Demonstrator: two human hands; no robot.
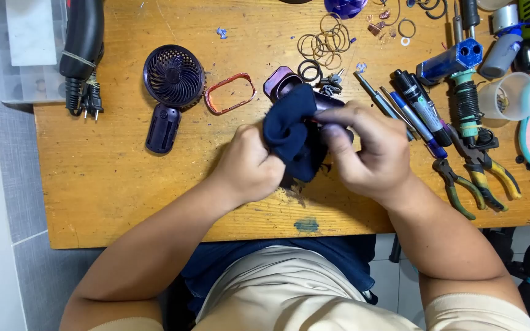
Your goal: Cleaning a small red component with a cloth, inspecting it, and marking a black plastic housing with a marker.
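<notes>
While both hands meet above the middle of the wooden workbench [111, 184], the left hand [249, 165] bunches a dark blue cloth [289, 132] in a closed grip and the right hand [369, 153] pinches a small dark purple part, mostly hidden, against it. Left of the cloth lie a purple fan head [174, 76], its handle [162, 127] and an orange ring frame [230, 93]; right of it lie pens and pliers [467, 184]. Wiping likely goes best with the part held firm and the cloth turned around it.
</notes>
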